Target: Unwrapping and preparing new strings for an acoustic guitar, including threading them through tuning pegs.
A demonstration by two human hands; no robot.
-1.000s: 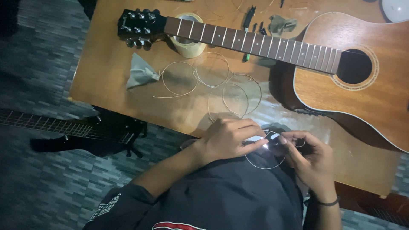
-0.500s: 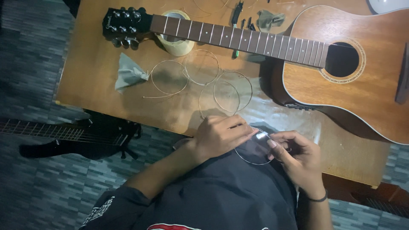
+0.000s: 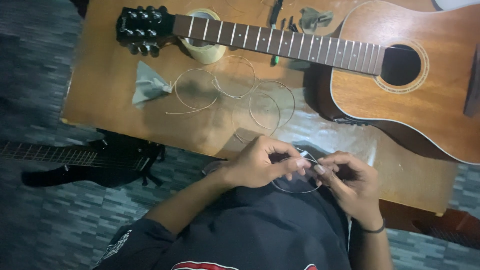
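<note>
While a brown wooden acoustic guitar (image 3: pixel 400 85) lies across the wooden surface (image 3: pixel 100 90), loose coiled wire strings (image 3: pixel 235 90) rest beside its neck. Over the person's lap, the left hand (image 3: pixel 260 162) and right hand (image 3: pixel 350 182) each pinch one thin coiled metal string (image 3: pixel 295 187).

A guitar repair corner, likely in a home or small workshop, is suggested. An acoustic guitar (image 3: pixel 380 65) is laid across a wooden table (image 3: pixel 100 95), with coiled strings (image 3: pixel 235 90), a tape roll (image 3: pixel 202 47) and small tools (image 3: pixel 275 15) scattered beside it. A dark second guitar (image 3: pixel 90 162) is seen on the grey patterned floor (image 3: pixel 50 230).
</note>
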